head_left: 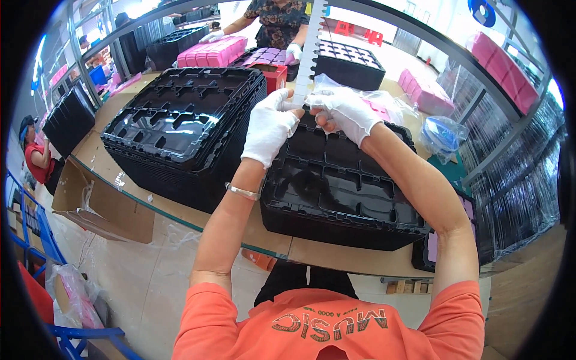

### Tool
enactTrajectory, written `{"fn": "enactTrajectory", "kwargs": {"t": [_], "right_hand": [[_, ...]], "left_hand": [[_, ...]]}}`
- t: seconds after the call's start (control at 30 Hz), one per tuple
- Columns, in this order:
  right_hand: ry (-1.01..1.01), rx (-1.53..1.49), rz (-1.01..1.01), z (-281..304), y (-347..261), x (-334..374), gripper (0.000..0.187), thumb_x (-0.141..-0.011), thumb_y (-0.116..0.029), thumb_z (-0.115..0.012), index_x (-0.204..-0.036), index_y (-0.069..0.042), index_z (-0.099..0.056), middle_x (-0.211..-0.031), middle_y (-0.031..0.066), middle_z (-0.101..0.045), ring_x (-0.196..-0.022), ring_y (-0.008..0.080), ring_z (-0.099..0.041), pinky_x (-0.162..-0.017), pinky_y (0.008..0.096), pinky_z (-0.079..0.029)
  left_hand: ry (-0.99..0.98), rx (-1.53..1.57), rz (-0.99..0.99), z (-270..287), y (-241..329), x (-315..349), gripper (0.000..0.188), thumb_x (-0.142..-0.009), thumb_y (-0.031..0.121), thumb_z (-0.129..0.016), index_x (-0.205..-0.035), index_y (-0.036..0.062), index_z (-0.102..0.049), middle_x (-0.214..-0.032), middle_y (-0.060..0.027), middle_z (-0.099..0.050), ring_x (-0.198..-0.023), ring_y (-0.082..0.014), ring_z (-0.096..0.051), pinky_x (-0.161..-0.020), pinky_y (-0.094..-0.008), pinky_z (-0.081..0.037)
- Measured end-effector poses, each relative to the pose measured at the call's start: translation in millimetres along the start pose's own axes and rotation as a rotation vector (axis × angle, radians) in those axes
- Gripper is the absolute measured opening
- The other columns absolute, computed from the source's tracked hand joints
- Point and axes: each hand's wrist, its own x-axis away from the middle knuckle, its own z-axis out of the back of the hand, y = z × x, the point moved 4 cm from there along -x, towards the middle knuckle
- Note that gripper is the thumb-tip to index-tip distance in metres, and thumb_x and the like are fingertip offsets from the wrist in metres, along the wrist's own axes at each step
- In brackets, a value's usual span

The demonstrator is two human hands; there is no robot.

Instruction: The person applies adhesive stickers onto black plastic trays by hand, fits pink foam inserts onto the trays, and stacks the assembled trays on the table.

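Observation:
My left hand (268,127), in a white glove with bare fingertips, is closed, thumb and forefinger at the lower end of a long white strip (304,66) with notched edges. Facing it, my right hand (346,112), gloved the same way, has its fingers curled in beside the strip; what they pinch is too small to make out. Both hands are above the far part of a stack of black plastic trays (336,186) with moulded compartments. A taller stack of similar black trays (180,120) stands to the left of my left hand.
Pink packs (213,51) and a red box (270,75) lie farther back, where a gloved co-worker (279,24) stands. At right are a blue item in clear plastic (444,135) and metal rack posts. An open cardboard box (102,204) sits below the table's left edge.

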Motion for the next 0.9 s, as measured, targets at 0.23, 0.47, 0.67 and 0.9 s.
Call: {"fn": "enactTrajectory", "kwargs": {"t": [0.23,0.47,0.67,0.9], "right_hand": [[0.051,0.024,-0.038,4.2,4.8,-10.1,0.021,-0.085,-0.024,-0.071,-0.090,-0.008,-0.059,-0.075,0.0003,-0.056,-0.054,0.0072,-0.051,-0.041,0.0206,-0.032],[0.099,-0.066,-0.117,-1.2,2.7,-12.9,0.019,-0.085,-0.020,-0.067,-0.081,-0.006,-0.055,-0.067,0.0005,-0.051,-0.049,0.0073,-0.047,-0.037,0.0209,-0.029],[0.113,0.227,-0.115,50.0,10.0,-46.6,0.017,-0.083,-0.023,-0.069,-0.080,-0.009,-0.060,-0.064,-0.0020,-0.052,-0.046,0.0061,-0.046,-0.040,0.0205,-0.031],[0.093,0.710,-0.171,55.3,51.8,-110.0,0.021,-0.074,-0.025,-0.071,-0.082,-0.006,-0.064,-0.065,0.0096,-0.058,-0.050,0.0197,-0.057,-0.042,0.0356,-0.044]], "left_hand": [[0.037,-0.195,-0.094,-6.8,0.1,-0.6,0.043,-0.078,0.003,-0.071,-0.120,-0.0006,-0.061,-0.088,-0.0152,-0.070,-0.070,-0.0175,-0.067,-0.060,-0.0285,-0.052],[0.327,-1.120,-0.671,0.1,2.4,-10.3,0.040,-0.077,0.007,-0.066,-0.116,0.0020,-0.063,-0.084,-0.0160,-0.068,-0.074,-0.0340,-0.065,-0.069,-0.0421,-0.051],[0.111,-0.516,-0.112,10.8,-17.8,-20.3,0.045,-0.075,0.005,-0.066,-0.119,0.0007,-0.059,-0.091,-0.0160,-0.071,-0.073,-0.0256,-0.070,-0.066,-0.0350,-0.054],[0.027,-0.229,0.016,11.8,-38.6,-24.0,0.039,-0.079,0.002,-0.064,-0.117,-0.0049,-0.061,-0.094,-0.0143,-0.071,-0.074,-0.0159,-0.066,-0.065,-0.0262,-0.051]]}}
